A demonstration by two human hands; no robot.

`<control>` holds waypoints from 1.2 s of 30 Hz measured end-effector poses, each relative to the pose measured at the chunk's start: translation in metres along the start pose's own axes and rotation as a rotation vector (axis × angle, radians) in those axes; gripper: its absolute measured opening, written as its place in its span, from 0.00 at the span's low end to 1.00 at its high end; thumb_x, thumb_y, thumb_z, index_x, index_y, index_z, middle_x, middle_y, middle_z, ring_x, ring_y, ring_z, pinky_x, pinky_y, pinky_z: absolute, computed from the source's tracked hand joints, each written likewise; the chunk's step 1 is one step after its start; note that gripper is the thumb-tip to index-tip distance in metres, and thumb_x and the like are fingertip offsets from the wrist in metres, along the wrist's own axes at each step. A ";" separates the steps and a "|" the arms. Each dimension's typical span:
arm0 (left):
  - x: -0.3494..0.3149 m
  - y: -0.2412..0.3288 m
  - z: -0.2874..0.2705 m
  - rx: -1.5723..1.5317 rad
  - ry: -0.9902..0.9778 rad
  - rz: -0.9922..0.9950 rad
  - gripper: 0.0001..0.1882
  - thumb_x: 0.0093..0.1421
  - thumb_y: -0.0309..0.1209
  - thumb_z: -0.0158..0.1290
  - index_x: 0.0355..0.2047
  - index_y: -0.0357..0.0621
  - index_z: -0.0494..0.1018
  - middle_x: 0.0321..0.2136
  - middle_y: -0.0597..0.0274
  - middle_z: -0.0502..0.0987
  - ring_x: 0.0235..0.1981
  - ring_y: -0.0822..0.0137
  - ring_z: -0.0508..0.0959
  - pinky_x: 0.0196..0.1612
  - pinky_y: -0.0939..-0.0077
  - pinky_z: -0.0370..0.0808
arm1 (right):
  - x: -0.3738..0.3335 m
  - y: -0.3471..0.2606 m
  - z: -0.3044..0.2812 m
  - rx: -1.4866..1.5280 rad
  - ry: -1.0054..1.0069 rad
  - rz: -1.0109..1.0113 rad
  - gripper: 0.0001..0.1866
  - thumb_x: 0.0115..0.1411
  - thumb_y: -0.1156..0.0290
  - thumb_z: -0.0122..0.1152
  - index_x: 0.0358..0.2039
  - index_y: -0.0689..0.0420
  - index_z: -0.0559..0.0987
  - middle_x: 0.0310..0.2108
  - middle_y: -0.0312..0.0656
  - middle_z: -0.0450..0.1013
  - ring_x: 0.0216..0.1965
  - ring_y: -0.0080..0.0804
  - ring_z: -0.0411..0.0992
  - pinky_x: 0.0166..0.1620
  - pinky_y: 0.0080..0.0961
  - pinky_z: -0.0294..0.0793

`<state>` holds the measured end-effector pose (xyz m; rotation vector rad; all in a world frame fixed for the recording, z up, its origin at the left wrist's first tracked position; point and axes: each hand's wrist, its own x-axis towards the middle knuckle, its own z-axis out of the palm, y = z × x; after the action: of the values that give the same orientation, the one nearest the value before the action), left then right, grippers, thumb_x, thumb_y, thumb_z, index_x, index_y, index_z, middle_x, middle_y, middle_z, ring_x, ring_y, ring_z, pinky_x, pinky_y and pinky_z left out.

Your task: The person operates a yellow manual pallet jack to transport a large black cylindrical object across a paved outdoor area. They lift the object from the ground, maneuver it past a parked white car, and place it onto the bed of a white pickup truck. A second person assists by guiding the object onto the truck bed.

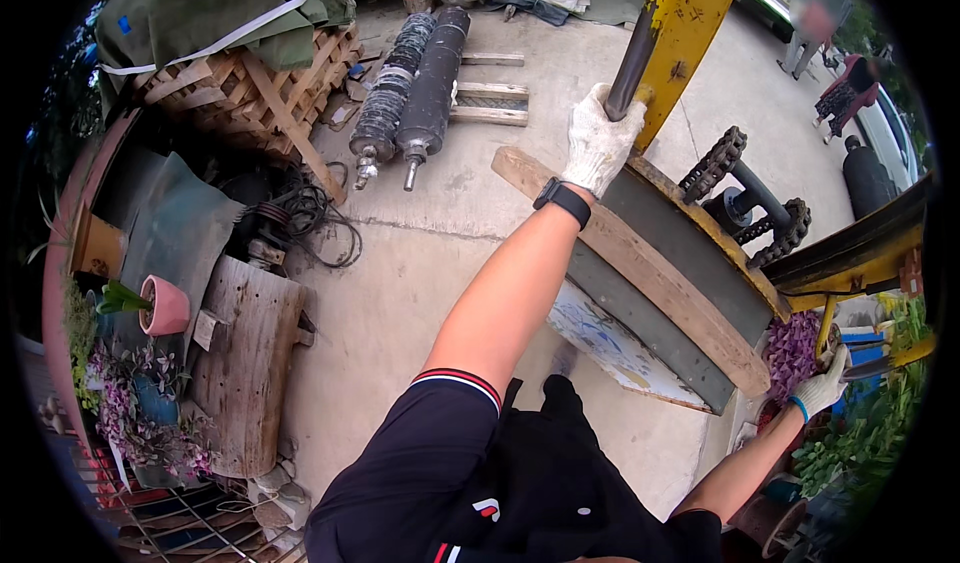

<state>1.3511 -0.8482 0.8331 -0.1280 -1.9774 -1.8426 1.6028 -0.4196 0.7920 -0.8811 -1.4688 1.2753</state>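
Observation:
My left hand (602, 143), in a white work glove with a dark watch at the wrist, is closed around the dark edge of a yellow metal post (690, 48). Below it, a long wooden plank (640, 258) lies slantwise along a dark grey panel (700, 248) edged by the yellow frame. Roller chains (718, 163) on a dark shaft stand beyond the panel. Far to the right, my right hand (824, 381), also gloved, is closed at a thin yellow bar (827, 321); its fingertips are partly hidden. Purple leaves (792, 353) grow beside it.
Two dark cylinders (432, 88) lie near a wooden pallet (490, 103). At left are stacked wood (200, 93) under a green tarp, coiled cables (325, 223), a log slab (245, 373) and a pink flowerpot (165, 306). Two people (850, 93) are at far right.

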 end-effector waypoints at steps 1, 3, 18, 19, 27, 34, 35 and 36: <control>-0.011 0.004 -0.009 0.029 -0.008 0.032 0.12 0.55 0.32 0.62 0.30 0.35 0.75 0.17 0.58 0.76 0.19 0.71 0.77 0.25 0.73 0.73 | 0.007 0.016 -0.021 -0.019 -0.030 -0.075 0.10 0.63 0.69 0.60 0.39 0.63 0.81 0.26 0.35 0.68 0.27 0.22 0.64 0.32 0.21 0.64; -0.039 0.015 -0.021 0.109 0.031 0.081 0.12 0.55 0.33 0.62 0.26 0.36 0.74 0.13 0.57 0.72 0.16 0.70 0.75 0.22 0.71 0.71 | 0.006 0.025 -0.057 -0.068 -0.047 -0.140 0.10 0.63 0.70 0.60 0.38 0.63 0.81 0.25 0.35 0.68 0.27 0.21 0.64 0.31 0.21 0.64; -0.208 0.105 -0.117 0.049 0.087 0.069 0.11 0.54 0.33 0.62 0.27 0.37 0.75 0.13 0.57 0.73 0.15 0.72 0.74 0.21 0.73 0.70 | -0.056 -0.002 -0.223 -0.132 -0.169 -0.179 0.12 0.62 0.72 0.59 0.45 0.62 0.79 0.27 0.37 0.67 0.27 0.23 0.64 0.31 0.21 0.65; -0.220 0.112 -0.121 0.050 0.088 0.072 0.11 0.54 0.33 0.62 0.27 0.37 0.75 0.13 0.56 0.74 0.15 0.71 0.75 0.22 0.73 0.71 | -0.055 -0.005 -0.243 -0.010 -0.165 -0.031 0.13 0.62 0.72 0.59 0.47 0.62 0.79 0.29 0.37 0.68 0.28 0.23 0.65 0.31 0.22 0.66; -0.305 0.159 -0.178 0.240 0.165 0.162 0.09 0.56 0.30 0.61 0.28 0.36 0.76 0.15 0.57 0.76 0.18 0.74 0.77 0.23 0.75 0.73 | -0.077 -0.008 -0.328 -0.598 -0.263 -0.429 0.17 0.66 0.73 0.48 0.51 0.55 0.80 0.41 0.41 0.76 0.41 0.31 0.74 0.40 0.28 0.75; -0.401 0.197 -0.170 0.214 0.136 0.141 0.09 0.47 0.30 0.59 0.29 0.40 0.77 0.21 0.45 0.77 0.27 0.45 0.79 0.32 0.60 0.75 | -0.088 0.042 -0.424 -0.400 -0.158 -0.612 0.12 0.55 0.59 0.64 0.35 0.51 0.85 0.35 0.47 0.80 0.35 0.47 0.78 0.38 0.44 0.77; -0.412 0.205 -0.176 0.187 0.072 0.082 0.09 0.47 0.30 0.59 0.29 0.40 0.77 0.21 0.45 0.77 0.27 0.45 0.79 0.33 0.59 0.75 | -0.095 0.034 -0.435 -0.518 -0.127 -0.756 0.11 0.56 0.60 0.64 0.35 0.52 0.85 0.36 0.46 0.80 0.35 0.45 0.78 0.38 0.43 0.77; -0.410 0.204 -0.190 0.199 0.092 0.090 0.09 0.46 0.30 0.59 0.29 0.40 0.77 0.21 0.45 0.77 0.27 0.45 0.79 0.33 0.59 0.75 | -0.112 0.024 -0.427 -0.629 -0.101 -0.897 0.11 0.57 0.62 0.63 0.35 0.53 0.85 0.38 0.46 0.79 0.34 0.43 0.77 0.37 0.42 0.78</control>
<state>1.8399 -0.9190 0.8754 -0.0698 -2.0430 -1.5581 2.0417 -0.4001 0.7401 -0.4121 -2.0518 0.1891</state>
